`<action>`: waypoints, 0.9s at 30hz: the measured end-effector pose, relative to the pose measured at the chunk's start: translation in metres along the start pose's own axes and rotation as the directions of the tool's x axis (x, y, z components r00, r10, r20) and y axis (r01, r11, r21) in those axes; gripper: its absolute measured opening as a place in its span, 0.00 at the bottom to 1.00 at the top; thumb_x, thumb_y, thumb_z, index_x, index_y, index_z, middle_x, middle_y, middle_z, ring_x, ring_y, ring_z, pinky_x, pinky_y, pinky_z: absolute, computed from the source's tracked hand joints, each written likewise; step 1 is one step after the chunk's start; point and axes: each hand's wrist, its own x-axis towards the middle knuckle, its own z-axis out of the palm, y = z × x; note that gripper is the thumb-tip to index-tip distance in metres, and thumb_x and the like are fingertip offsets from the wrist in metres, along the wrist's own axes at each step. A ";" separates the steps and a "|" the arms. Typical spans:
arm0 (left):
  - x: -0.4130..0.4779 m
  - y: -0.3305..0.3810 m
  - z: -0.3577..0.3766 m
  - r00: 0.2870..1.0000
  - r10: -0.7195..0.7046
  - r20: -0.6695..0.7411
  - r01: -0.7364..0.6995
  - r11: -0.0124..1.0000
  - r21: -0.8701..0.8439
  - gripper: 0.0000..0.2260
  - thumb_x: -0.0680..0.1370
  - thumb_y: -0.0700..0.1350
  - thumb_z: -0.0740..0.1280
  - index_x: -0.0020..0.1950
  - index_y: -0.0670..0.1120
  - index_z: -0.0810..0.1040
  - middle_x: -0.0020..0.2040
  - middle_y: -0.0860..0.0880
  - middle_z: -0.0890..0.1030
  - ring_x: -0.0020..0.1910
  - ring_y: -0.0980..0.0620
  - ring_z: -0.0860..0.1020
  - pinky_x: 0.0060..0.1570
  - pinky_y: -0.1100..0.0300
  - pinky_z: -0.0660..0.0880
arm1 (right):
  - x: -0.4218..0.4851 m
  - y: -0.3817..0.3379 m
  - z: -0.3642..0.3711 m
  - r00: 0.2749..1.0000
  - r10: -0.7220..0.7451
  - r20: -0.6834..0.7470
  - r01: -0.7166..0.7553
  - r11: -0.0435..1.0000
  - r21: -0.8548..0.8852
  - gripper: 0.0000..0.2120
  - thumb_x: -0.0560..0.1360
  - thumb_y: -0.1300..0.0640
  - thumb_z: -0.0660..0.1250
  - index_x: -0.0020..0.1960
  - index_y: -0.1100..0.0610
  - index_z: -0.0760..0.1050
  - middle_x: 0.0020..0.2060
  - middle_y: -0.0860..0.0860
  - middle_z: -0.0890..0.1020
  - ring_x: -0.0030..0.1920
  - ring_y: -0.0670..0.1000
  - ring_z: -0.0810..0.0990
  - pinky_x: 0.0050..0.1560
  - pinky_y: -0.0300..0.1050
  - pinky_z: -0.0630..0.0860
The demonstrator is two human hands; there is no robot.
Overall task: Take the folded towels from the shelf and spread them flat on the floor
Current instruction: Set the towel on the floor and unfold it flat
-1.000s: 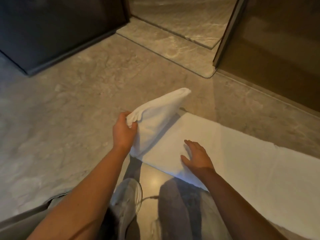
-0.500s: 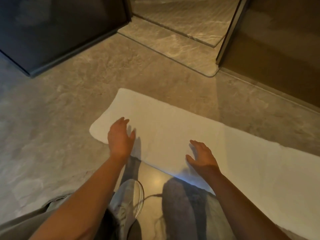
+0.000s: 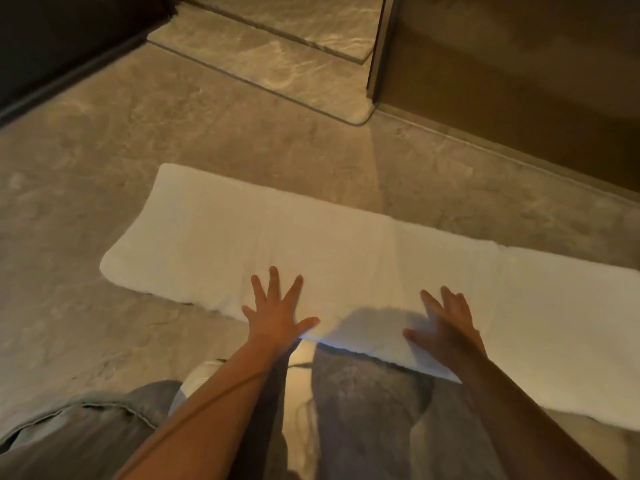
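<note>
A long white towel [image 3: 346,251] lies unfolded on the marble floor [image 3: 104,140], running from the middle left to the right edge of the view. My left hand [image 3: 277,313] rests palm down with fingers spread on the towel's near edge. My right hand [image 3: 446,327] lies open on the same near edge, further right, slightly blurred. Neither hand holds anything. The towel's far right end runs out of view.
A raised stone threshold [image 3: 277,64] crosses the floor beyond the towel. A dark panel [image 3: 52,46] stands at the back left and a brown wall or door [image 3: 519,81] at the back right. My trouser leg [image 3: 86,438] and white shoe [image 3: 204,372] are just below the towel.
One second ago my left hand held up the towel's folded left end. It laid that end out flat to the left and let go. Both hands now press the near edge.
</note>
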 end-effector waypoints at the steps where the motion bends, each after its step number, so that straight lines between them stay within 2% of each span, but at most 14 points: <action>1: 0.003 -0.002 -0.001 1.000 0.002 0.000 -0.002 1.000 0.013 0.38 0.71 0.68 0.60 0.74 0.61 0.44 0.76 0.47 0.34 0.73 0.36 0.33 0.65 0.29 0.52 | -0.001 0.001 0.002 1.000 -0.011 -0.004 0.011 1.000 0.000 0.40 0.70 0.37 0.65 0.74 0.45 0.49 0.76 0.49 0.47 0.76 0.56 0.43 0.71 0.65 0.57; 6: 0.019 -0.011 -0.016 0.998 0.038 0.048 -0.041 0.998 0.048 0.39 0.71 0.68 0.62 0.74 0.62 0.42 0.76 0.49 0.32 0.73 0.37 0.32 0.64 0.27 0.50 | -0.003 -0.012 0.001 0.999 -0.004 -0.039 0.004 1.000 -0.001 0.40 0.69 0.36 0.65 0.74 0.46 0.51 0.75 0.52 0.53 0.75 0.57 0.49 0.69 0.56 0.63; 9: 0.029 -0.017 -0.028 0.994 0.041 0.101 -0.051 0.994 0.093 0.40 0.70 0.68 0.61 0.73 0.63 0.40 0.75 0.51 0.30 0.72 0.38 0.31 0.65 0.27 0.48 | -0.010 -0.022 0.010 0.998 -0.007 -0.070 0.003 0.998 -0.061 0.41 0.69 0.34 0.64 0.74 0.48 0.51 0.74 0.54 0.55 0.73 0.59 0.53 0.69 0.54 0.64; 13: 0.037 -0.017 -0.038 0.990 0.009 0.139 -0.027 0.992 0.126 0.42 0.70 0.69 0.61 0.73 0.63 0.37 0.74 0.51 0.28 0.72 0.38 0.30 0.65 0.27 0.48 | -0.017 -0.034 0.020 0.997 0.025 -0.077 -0.029 0.998 -0.049 0.41 0.69 0.34 0.63 0.74 0.49 0.51 0.73 0.56 0.54 0.72 0.61 0.54 0.67 0.56 0.66; 15: 0.036 -0.005 -0.036 0.987 -0.025 0.156 0.007 0.993 0.115 0.47 0.67 0.71 0.63 0.73 0.60 0.34 0.73 0.47 0.26 0.71 0.35 0.29 0.65 0.26 0.47 | -0.018 -0.037 0.021 0.996 0.047 -0.070 -0.048 0.999 -0.010 0.40 0.70 0.35 0.63 0.74 0.49 0.51 0.72 0.57 0.54 0.72 0.62 0.53 0.66 0.59 0.67; 18: 0.027 0.031 -0.021 0.982 0.024 0.187 -0.039 0.996 0.077 0.55 0.62 0.72 0.67 0.72 0.58 0.31 0.71 0.43 0.23 0.68 0.31 0.27 0.62 0.24 0.46 | -0.013 -0.039 0.016 0.992 0.052 -0.115 -0.053 0.999 -0.007 0.38 0.69 0.34 0.62 0.73 0.47 0.53 0.71 0.57 0.57 0.71 0.62 0.56 0.67 0.60 0.65; 20: 0.024 0.052 -0.009 0.982 0.061 0.177 -0.074 0.995 0.068 0.56 0.62 0.70 0.69 0.72 0.59 0.30 0.70 0.44 0.22 0.67 0.30 0.26 0.61 0.23 0.47 | -0.002 -0.037 0.008 0.983 0.001 -0.185 -0.008 0.999 -0.039 0.36 0.70 0.35 0.63 0.72 0.46 0.54 0.72 0.56 0.58 0.72 0.61 0.56 0.68 0.62 0.61; 22: 0.025 0.060 -0.003 0.986 0.038 0.163 -0.050 0.996 0.072 0.55 0.62 0.69 0.70 0.71 0.60 0.30 0.69 0.44 0.21 0.67 0.31 0.25 0.61 0.24 0.46 | 0.014 -0.034 -0.004 0.972 -0.052 -0.228 0.043 0.998 -0.041 0.35 0.70 0.38 0.64 0.72 0.46 0.56 0.74 0.55 0.57 0.74 0.60 0.53 0.69 0.63 0.59; 27: 0.028 0.059 -0.001 0.985 0.017 0.172 -0.031 0.997 0.076 0.55 0.63 0.69 0.69 0.70 0.61 0.28 0.68 0.44 0.20 0.66 0.31 0.24 0.61 0.23 0.46 | 0.059 -0.031 -0.030 0.981 -0.058 -0.183 0.063 0.998 0.021 0.35 0.72 0.42 0.66 0.74 0.47 0.54 0.76 0.52 0.52 0.76 0.57 0.48 0.72 0.60 0.53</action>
